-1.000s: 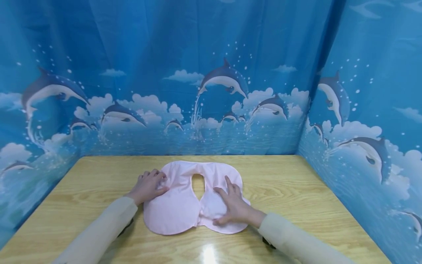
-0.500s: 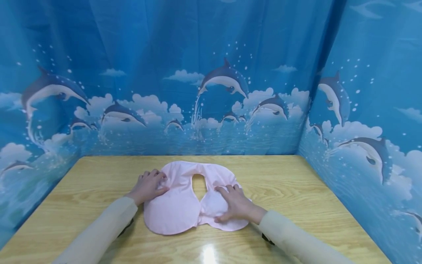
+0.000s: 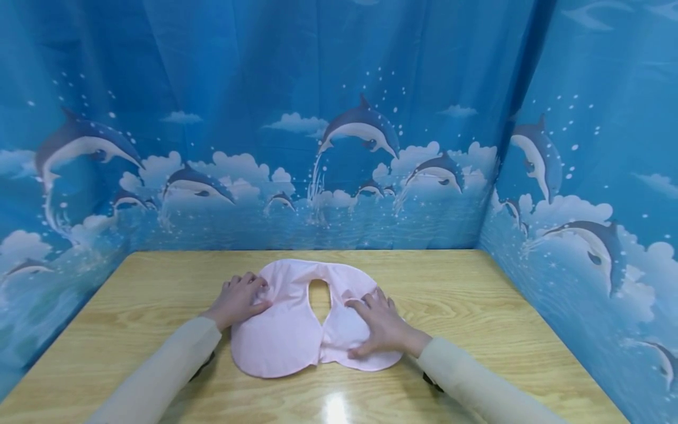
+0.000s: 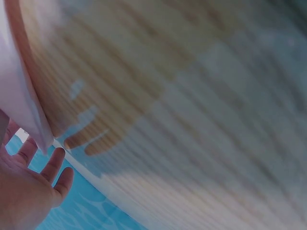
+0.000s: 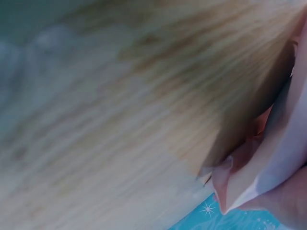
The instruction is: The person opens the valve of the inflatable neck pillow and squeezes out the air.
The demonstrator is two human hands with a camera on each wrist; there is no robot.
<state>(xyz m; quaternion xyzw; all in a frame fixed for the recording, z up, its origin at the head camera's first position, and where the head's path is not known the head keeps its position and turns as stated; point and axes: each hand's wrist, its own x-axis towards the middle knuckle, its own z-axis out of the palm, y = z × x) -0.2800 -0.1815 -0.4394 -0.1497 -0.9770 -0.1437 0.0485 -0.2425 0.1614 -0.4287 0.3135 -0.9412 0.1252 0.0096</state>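
Wooden table (image 3: 450, 288), pink cloth (image 3: 281, 341) between grips (image 3: 238, 300) (image 3: 384, 325)

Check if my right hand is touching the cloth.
Touching. The head view shows the right hand gripping the cloth; in the right wrist view, the cloth lies against the hand.

Just behind the bare left hand (image 3: 237, 301) I see a long, pale cream left sleeve (image 3: 153, 371), a small black piece (image 3: 203, 366) showing under it. Well right of that hand, the right sleeve (image 3: 477, 377) matches, with another black piece (image 3: 431, 383) beneath.
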